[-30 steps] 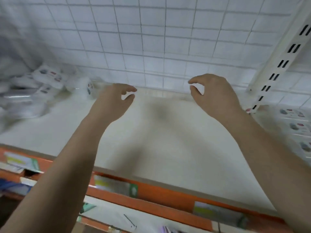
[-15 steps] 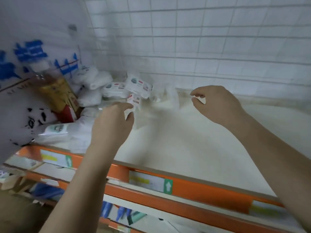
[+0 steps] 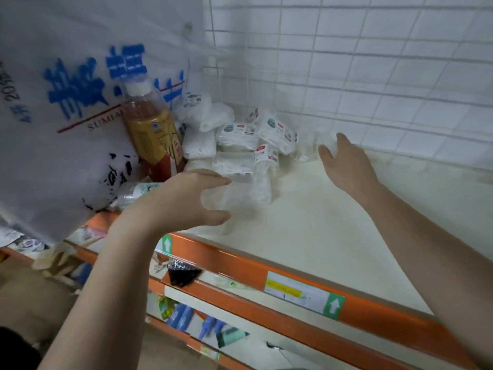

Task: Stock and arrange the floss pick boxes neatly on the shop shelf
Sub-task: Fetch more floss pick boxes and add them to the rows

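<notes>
Reaching into the back-left corner of the shelf with both hands, neither one holding anything. Your left hand hovers over the near end of the pile, fingers spread and relaxed, thumb low; whether the fingertips touch the clear packs is lost in blur. Your right hand is splayed flat, fingers straight, just right of the pile and near the wire grid back.

Floss pick boxes lie in a loose heap in that corner, tilted and overlapping, some with labels up, one standing on end. Left of the heap sits a tea bottle with a white cap, leaning against a big white sack with blue print. Orange shelf edge runs along the front with a price label stuck on.
</notes>
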Tool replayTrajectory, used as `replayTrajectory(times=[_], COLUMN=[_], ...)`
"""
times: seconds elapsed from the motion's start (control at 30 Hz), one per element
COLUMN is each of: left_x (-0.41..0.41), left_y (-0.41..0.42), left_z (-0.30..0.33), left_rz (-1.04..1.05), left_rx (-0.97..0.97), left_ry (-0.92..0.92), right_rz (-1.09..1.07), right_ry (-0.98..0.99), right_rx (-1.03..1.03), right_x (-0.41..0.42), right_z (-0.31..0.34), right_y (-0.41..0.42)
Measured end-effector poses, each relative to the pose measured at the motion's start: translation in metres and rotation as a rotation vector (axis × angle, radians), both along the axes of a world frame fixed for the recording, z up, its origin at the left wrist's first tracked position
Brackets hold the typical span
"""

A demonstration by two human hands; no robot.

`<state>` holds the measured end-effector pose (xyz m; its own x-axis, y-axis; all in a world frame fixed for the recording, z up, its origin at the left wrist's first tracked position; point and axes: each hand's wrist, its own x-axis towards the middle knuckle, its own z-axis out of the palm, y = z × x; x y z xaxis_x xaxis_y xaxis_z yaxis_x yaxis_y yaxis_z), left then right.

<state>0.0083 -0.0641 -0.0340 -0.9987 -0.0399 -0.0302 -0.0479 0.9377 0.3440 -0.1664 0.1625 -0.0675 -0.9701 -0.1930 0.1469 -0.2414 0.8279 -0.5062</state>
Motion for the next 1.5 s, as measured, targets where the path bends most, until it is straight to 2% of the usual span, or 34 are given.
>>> replayTrajectory(times=[0.2, 0.3, 0.53, 0.73, 1.03, 1.23, 1.37, 1.5], left_x=[-0.009, -0.015, -0.018, -0.032, -0.047, -0.043, -0.032, -0.012], left_y=[-0.017, -0.016, -0.010, 0.018, 0.105, 0.179, 0.237, 0.311], left_z=[0.008, 0.005, 0.002, 0.002, -0.018, -0.024, -0.021, -0.016], left_rz=[-0.102, -0.086, -0.039, -0.094, -0.412, -0.644, -0.755, -0.865], left_rx=[-0.053, -0.053, 0.049, 0.083, 0.107, 0.097, 0.104, 0.093], left_ry=[-0.132, -0.093, 0.021, 0.148, 0.231, 0.194, 0.144, 0.151], right_rz=[-0.037, -0.039, -0.055, -0.051, -0.302, -0.468, -0.652, -0.754], right_ry=[-0.007, -0.024, -0.066, 0.027, 0.299, 0.321, 0.283, 0.334], right_rx=[-0.208, -0.315, -0.386, -0.339, -0.185, -0.114, -0.141, -0.160], right_x=[-0.008, -0.007, -0.006, 0.015, 0.097, 0.166, 0.216, 0.267], right_z=[-0.010, -0.012, -0.009, 0.002, 0.001, -0.013, -0.017, -0.014], right_y=[-0.013, -0.015, -0.014, 0.010, 0.094, 0.158, 0.204, 0.265])
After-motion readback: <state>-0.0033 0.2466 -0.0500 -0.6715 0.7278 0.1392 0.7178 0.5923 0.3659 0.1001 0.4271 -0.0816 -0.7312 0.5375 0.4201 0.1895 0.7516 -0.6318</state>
